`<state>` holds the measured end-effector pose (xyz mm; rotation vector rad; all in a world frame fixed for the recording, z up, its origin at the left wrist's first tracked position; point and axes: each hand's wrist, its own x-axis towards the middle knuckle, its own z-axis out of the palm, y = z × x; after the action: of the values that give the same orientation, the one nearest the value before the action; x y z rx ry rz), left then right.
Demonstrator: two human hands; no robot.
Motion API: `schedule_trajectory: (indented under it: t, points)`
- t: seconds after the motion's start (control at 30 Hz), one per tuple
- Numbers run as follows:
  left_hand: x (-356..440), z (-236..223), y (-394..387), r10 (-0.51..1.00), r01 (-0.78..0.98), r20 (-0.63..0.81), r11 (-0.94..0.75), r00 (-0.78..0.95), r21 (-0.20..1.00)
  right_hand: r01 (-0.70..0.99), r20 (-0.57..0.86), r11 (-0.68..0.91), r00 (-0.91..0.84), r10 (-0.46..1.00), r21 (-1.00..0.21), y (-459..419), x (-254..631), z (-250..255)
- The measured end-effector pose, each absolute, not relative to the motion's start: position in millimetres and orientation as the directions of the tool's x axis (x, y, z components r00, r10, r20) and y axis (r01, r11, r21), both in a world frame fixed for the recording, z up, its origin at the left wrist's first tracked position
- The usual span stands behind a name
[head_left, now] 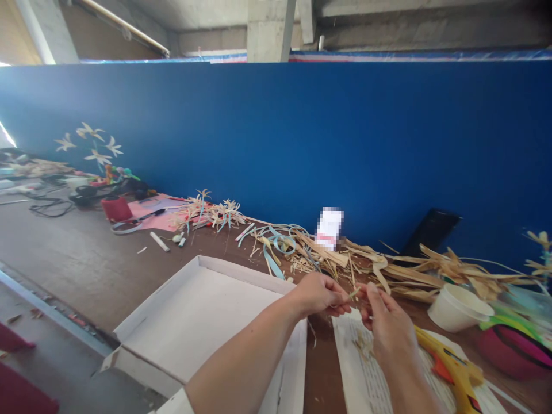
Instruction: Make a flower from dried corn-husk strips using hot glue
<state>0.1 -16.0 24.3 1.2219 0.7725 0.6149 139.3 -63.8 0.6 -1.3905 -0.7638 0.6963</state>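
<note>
My left hand and my right hand meet above the table, fingertips close together. Between them is a small pale yellow-green strip of dried plant material, pinched by both hands; much of it is hidden by the fingers. Under my right hand lies a printed sheet of paper with a few dried scraps on it. A yellow glue gun rests to the right of my right wrist. My left forearm crosses over an open white cardboard box.
Dried husk strips and light blue ribbon lie along the blue partition. A white cup and a pink bowl stand right. Husk flowers, a red object and black cables sit left.
</note>
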Motion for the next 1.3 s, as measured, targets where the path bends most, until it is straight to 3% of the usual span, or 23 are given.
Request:
schedule_trajectory:
  t: [0.23,1.3]
  points:
    - [0.2,25.3,-16.1,0.785,-0.004,-0.167,0.211,0.596,0.978,-0.127,0.009,0.088,0.525,0.851,-0.988,-63.5,138.6,1.2]
    - [1.8,25.9,-15.3,0.773,0.008,-0.208,0.254,0.6,0.967,-0.154,0.011,0.109,0.532,0.847,-0.982,-66.2,135.7,3.8]
